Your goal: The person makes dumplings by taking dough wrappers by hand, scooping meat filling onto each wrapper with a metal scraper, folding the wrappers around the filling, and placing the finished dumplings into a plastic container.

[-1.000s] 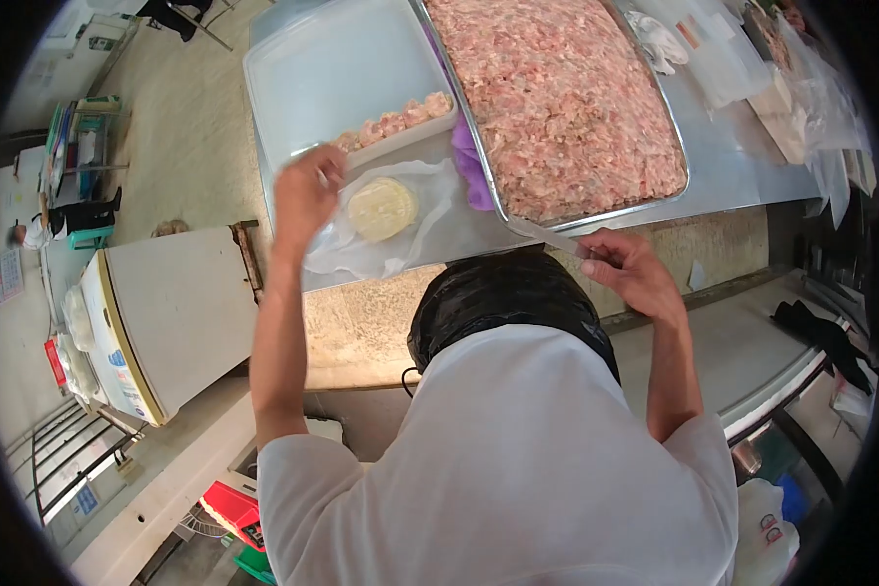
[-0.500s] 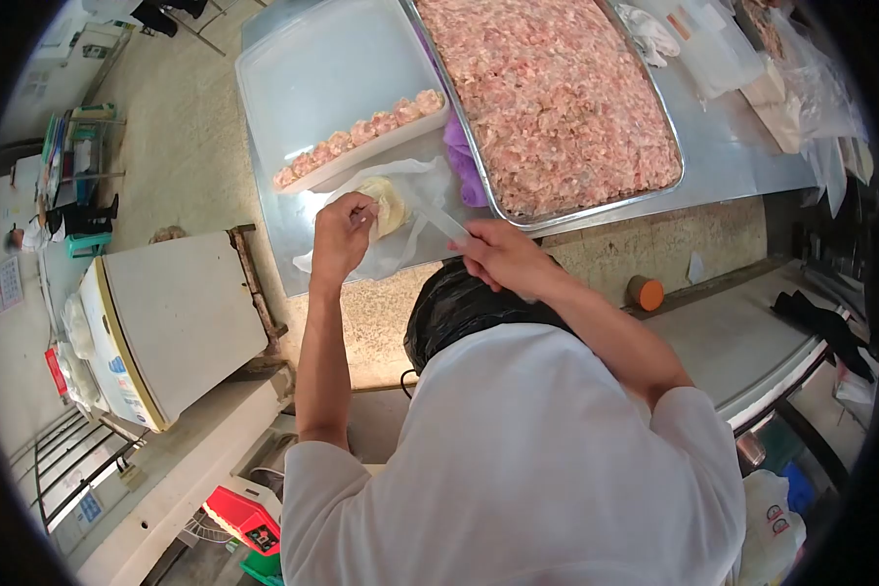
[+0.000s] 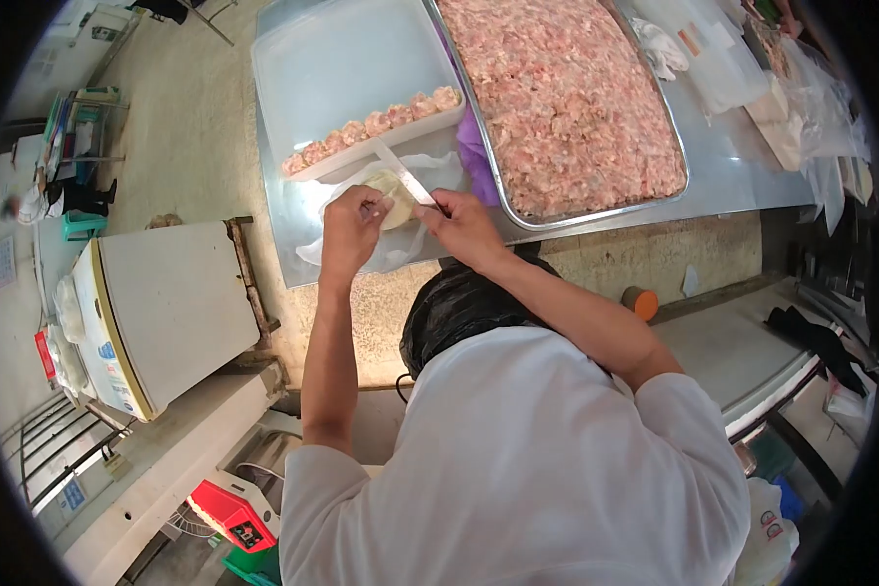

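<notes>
My left hand is closed over the near left edge of a stack of round pale wrappers, which lies on a white cloth or sheet. What its fingertips pinch is too small to make out. My right hand grips a flat spatula, its blade pointing up and left over the stack. Beyond them, a clear plastic tray holds a row of several meat dumplings along its near side. To the right, a large metal tray is full of minced meat.
A purple cloth sits between the trays. Plastic containers and bags are at the table's right. A white chest stands on the left, with a person farther off. An orange-ended cylinder lies below the table.
The spatula in my right hand has moved left from beside the meat tray to the wrappers. My left hand has come down from the dumpling row to the stack.
</notes>
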### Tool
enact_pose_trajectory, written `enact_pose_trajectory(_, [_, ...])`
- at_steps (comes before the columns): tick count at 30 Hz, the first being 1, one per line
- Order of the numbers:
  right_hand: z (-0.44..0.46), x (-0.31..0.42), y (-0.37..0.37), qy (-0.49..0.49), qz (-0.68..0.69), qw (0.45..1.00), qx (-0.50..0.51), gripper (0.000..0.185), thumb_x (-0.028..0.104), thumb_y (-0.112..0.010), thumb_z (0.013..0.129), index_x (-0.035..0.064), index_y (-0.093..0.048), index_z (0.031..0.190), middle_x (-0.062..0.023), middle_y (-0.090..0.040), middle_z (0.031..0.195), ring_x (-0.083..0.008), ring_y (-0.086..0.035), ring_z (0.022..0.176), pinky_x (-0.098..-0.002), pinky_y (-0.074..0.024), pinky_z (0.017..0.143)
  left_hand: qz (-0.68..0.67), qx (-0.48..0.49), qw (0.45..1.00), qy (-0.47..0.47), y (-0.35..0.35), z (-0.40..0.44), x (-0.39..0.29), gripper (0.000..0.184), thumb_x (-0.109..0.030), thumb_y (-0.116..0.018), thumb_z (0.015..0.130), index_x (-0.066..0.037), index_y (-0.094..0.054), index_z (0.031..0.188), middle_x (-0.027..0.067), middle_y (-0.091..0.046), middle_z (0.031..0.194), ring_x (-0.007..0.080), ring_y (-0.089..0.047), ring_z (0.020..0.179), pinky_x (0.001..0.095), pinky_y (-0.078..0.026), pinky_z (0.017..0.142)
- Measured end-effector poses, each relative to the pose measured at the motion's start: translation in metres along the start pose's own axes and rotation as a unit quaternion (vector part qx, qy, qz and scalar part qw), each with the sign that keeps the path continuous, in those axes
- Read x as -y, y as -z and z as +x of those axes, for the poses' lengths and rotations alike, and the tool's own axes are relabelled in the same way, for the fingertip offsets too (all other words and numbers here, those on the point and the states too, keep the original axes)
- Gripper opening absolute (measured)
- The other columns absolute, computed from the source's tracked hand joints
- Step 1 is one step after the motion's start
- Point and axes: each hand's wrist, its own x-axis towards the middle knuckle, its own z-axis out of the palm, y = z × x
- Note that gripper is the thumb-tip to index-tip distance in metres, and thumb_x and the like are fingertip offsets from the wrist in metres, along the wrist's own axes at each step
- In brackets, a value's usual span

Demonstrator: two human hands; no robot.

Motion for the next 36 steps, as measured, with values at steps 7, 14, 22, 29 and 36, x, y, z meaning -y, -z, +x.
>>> enact_pose_trajectory(7, [0.012, 0.008, -0.023, 0.005, -0.017, 1.0, -0.024, 0.028, 0.025, -0.07, 0.092, -0.0017, -0.072, 0.101, -0.0055, -0.066, 0.075, -0.0116, -0.056, 0.069, -0.0332, -0.0468, 0.064, -0.082, 0.036, 0.996, 0.03, 0.009, -0.002, 0.014, 0.01, -0.003, -0.069, 0.092, 0.005, -0.071, 0.099, 0.0084, -0.067, 0.079, 0.0118, -0.056, 0.069, 0.0283, -0.047, 0.066])
enact_pose_trajectory(14, [0.024, 0.018, -0.026, -0.051, -0.047, 0.996, -0.061, 0.03, 0.023, -0.069, 0.084, -0.0059, -0.068, 0.09, -0.0205, -0.07, 0.078, -0.0284, -0.068, 0.072, -0.0402, -0.0514, 0.069, -0.152, -0.093, 0.981, 0.083, 0.032, 0.005, 0.036, 0.02, -0.011, -0.055, 0.099, 0.001, -0.071, 0.101, 0.0027, -0.066, 0.091, 0.0116, -0.059, 0.085, 0.0279, -0.048, 0.08])
enact_pose_trajectory(22, [-0.024, 0.035, 0.035, 0.069, -0.125, 0.987, -0.078, 0.017, 0.015, -0.06, 0.098, 0.0004, -0.063, 0.104, -0.0245, -0.065, 0.083, -0.043, -0.065, 0.079, -0.0493, -0.05, 0.071, -0.402, -0.22, 0.887, 0.054, 0.061, 0.007, 0.003, 0.032, -0.02, -0.06, 0.103, 0.004, -0.06, 0.124, 0.017, -0.064, 0.125, 0.0239, -0.064, 0.113, 0.039, -0.052, 0.098])
enact_pose_trajectory(29, [-0.025, 0.084, 0.188, 0.105, -0.581, 0.794, -0.146, 0.02, 0.007, -0.059, 0.091, 0.0073, -0.071, 0.106, -0.019, -0.07, 0.083, -0.0388, -0.07, 0.079, -0.0512, -0.0545, 0.07, -0.534, -0.074, 0.837, 0.093, 0.026, -0.012, -0.019, 0.044, -0.016, -0.054, 0.1, 0.006, -0.047, 0.138, 0.0242, -0.062, 0.128, 0.0318, -0.066, 0.11, 0.0452, -0.053, 0.098])
enact_pose_trajectory(36, [-0.004, 0.085, 0.172, 0.153, -0.634, 0.758, -0.002, 0.022, 0.001, -0.056, 0.085, 0.0039, -0.068, 0.103, -0.0207, -0.068, 0.076, -0.0395, -0.07, 0.076, -0.0519, -0.0553, 0.069, -0.633, -0.004, 0.737, 0.236, -0.051, -0.022, -0.053, 0.044, -0.016, -0.045, 0.099, 0.003, -0.044, 0.139, 0.0284, -0.064, 0.125, 0.0392, -0.068, 0.105, 0.0481, -0.056, 0.09])
